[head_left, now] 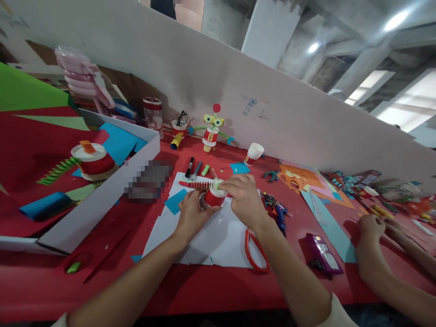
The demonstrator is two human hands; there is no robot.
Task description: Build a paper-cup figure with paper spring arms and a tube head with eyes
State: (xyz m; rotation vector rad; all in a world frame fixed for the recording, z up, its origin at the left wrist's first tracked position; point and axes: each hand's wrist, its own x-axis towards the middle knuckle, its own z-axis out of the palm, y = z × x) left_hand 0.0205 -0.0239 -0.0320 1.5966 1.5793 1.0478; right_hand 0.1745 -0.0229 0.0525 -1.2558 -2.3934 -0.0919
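Observation:
My left hand point(192, 211) is wrapped round a small red and white paper cup point(215, 196), held over the white paper sheets point(218, 238). A folded red paper spring point(198, 185) sticks out from the cup's left side. At the cup's white top, the fingers of my right hand point(247, 200) are pinched on a small green paper piece point(219, 185), mostly hidden by the fingertips. A blue paper piece point(176, 201) lies left of my left hand. Red-handled scissors point(256, 252) lie below my right hand, partly behind the forearm.
A cup robot point(210, 135) stands at the wall, near stacked white cups point(254, 153). On the left is a white box point(102, 195) with another cup figure point(93, 161). A purple stapler point(323, 255) and blue glue gun point(281, 215) lie right. A co-worker's hands point(371, 229) work far right.

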